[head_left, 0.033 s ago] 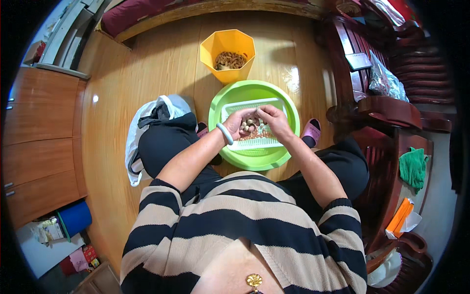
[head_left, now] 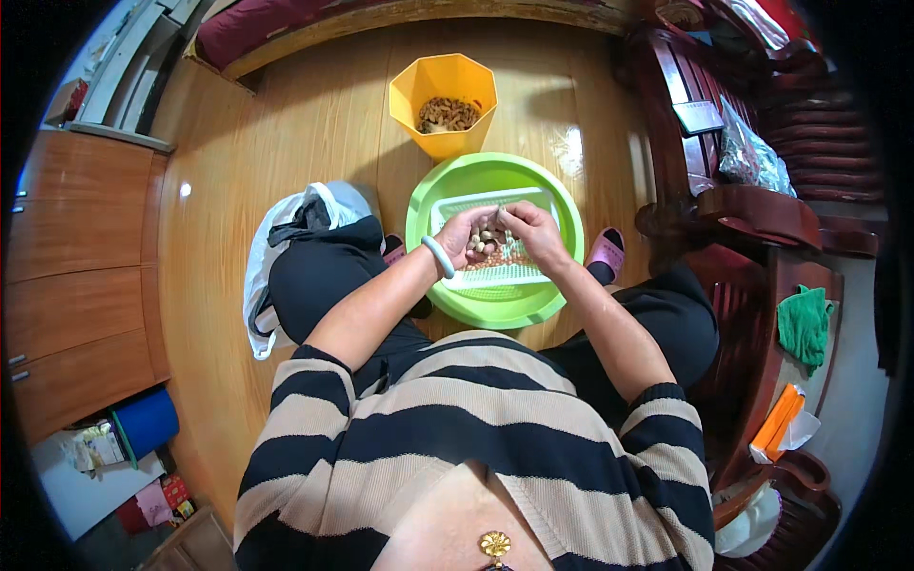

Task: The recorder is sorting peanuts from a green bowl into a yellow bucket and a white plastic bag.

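Cupped palm up over the basin, my left hand (head_left: 461, 238) holds several pale unshelled peanuts (head_left: 484, 240). A light bangle circles that wrist. My right hand (head_left: 529, 228) meets its fingertips, thumb and fingers pinched together on what looks like a peanut, mostly hidden by the fingers. Below both hands, a white slotted basket (head_left: 449, 211) rests in a round green basin (head_left: 562, 195). Reddish shelled peanuts (head_left: 514, 257) lie spread inside the basket, partly covered by my hands.
Beyond the basin stands a yellow bin (head_left: 419, 88) holding brown shells (head_left: 447, 114). A white plastic bag (head_left: 262, 276) sits beside my left knee. Dark wooden seating (head_left: 762, 214) lines the right, with a green cloth (head_left: 804, 325) on it. Wooden cabinets (head_left: 81, 276) line the left.
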### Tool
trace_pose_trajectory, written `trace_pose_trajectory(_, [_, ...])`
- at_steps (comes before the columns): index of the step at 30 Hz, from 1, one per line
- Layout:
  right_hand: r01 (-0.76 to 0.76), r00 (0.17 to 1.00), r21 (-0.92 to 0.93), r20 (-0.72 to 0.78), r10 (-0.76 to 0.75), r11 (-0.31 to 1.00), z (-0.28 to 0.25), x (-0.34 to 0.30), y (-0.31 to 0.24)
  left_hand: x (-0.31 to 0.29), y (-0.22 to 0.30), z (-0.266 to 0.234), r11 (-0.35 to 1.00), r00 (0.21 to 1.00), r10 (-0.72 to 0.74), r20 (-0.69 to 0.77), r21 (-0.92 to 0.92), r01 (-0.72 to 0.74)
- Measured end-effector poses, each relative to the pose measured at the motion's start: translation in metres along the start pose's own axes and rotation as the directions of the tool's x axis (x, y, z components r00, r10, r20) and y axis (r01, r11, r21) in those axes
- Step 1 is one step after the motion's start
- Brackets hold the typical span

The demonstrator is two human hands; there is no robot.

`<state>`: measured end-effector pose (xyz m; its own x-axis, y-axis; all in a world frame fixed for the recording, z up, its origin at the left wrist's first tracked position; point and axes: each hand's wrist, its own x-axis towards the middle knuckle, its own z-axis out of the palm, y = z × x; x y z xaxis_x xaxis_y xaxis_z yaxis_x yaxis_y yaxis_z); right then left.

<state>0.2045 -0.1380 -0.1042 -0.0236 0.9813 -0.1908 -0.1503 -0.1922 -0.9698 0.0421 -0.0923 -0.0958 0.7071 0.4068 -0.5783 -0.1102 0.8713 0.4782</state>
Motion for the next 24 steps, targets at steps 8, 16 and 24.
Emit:
trace_pose_trajectory(8, [0.186,0.971,-0.654,0.007,-0.241,0.733,0.009,0.0,0.008,0.003,-0.004,0.003,0.977,0.968,-0.214,-0.131,-0.028,0.213])
trace_pose_trajectory(16, [-0.068,0.992,-0.097,-0.116,0.056,0.993,0.012,0.005,0.027,0.012,-0.012,-0.005,0.973,0.984,-0.165,-0.069,-0.173,0.151])
trace_pose_trajectory(24, [-0.353,0.922,0.524,0.051,0.385,0.775,-0.006,0.014,0.048,0.021,-0.02,-0.013,0.987,0.998,0.021,-0.057,-0.155,-0.03])
